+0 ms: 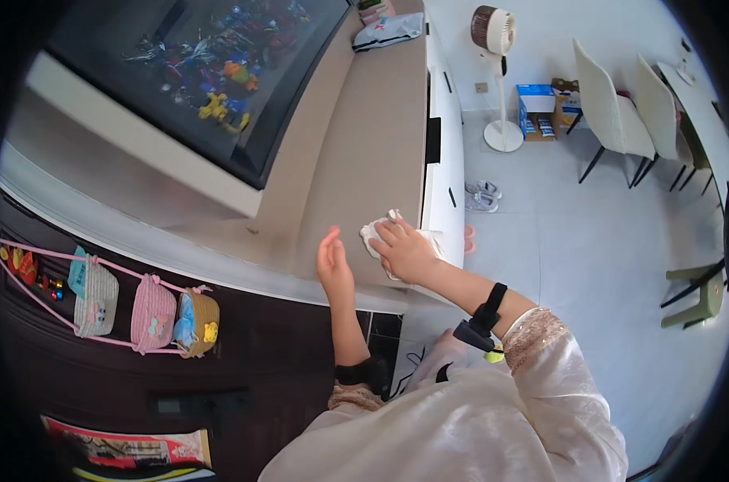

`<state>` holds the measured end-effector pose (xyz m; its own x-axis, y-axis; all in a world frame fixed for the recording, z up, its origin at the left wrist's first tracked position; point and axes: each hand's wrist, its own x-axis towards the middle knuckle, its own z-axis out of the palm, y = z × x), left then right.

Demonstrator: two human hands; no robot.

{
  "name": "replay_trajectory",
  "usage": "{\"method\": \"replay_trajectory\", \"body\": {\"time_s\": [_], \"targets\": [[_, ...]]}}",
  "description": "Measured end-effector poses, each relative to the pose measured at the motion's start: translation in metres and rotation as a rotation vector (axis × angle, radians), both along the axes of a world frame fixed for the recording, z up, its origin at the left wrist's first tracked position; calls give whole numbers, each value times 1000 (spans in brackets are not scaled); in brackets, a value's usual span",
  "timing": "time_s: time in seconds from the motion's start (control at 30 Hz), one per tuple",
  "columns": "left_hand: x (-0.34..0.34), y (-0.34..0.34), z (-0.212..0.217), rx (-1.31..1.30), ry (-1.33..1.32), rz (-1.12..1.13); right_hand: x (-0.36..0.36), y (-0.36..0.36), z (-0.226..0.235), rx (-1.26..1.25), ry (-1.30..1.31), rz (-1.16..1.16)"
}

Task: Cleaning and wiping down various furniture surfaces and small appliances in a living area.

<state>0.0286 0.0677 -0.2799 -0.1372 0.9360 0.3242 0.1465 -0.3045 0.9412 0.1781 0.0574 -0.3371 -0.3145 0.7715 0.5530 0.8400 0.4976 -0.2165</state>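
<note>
Cloth, white and crumpled [371, 234], in the head view: located on the near end of the cabinet top [372, 136], at the right edge, above the white drawer front [442, 169]. A fold of the cloth projects upward beyond the fingertips; another part shows to the right of the hand, by the edge of the drawer front.

Right hand [405, 251]: palm down over the cloth, in contact with it. The fingers are extended and slightly apart across the upper face of the cloth. The underside of the hand is hidden; whether the fingers also pinch the fabric cannot be told.

Left hand [335, 261]: empty, to the left of the cloth and apart from it. The fingers are close together, lightly curved and directed away from the body; the hand is not closed. Contact between this hand and the cabinet top cannot be confirmed.

Wrist fittings: a black strap with a module [481, 321] encircles the right forearm; a dark band [363, 373] encircles the left.

Surroundings: a dark-framed screen [212, 80] stands left of the cabinet top. A white pedestal fan [501, 88] stands on the floor beyond the drawer front.
</note>
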Motion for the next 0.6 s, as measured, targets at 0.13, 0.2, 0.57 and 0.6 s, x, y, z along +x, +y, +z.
{"method": "replay_trajectory", "body": {"time_s": [0.13,0.2,0.57,0.6], "targets": [[10,4,0,-156,0,-111,-9,28,3,-86,-136,161],[7,16,0,-130,78,-61,-15,40,7,-180,-150,260],[11,37,-1,-65,724,322,-27,121,1,-54,-80,658],[12,35,-2,-84,709,362,-33,127,-5,-49,-33,683]]}}
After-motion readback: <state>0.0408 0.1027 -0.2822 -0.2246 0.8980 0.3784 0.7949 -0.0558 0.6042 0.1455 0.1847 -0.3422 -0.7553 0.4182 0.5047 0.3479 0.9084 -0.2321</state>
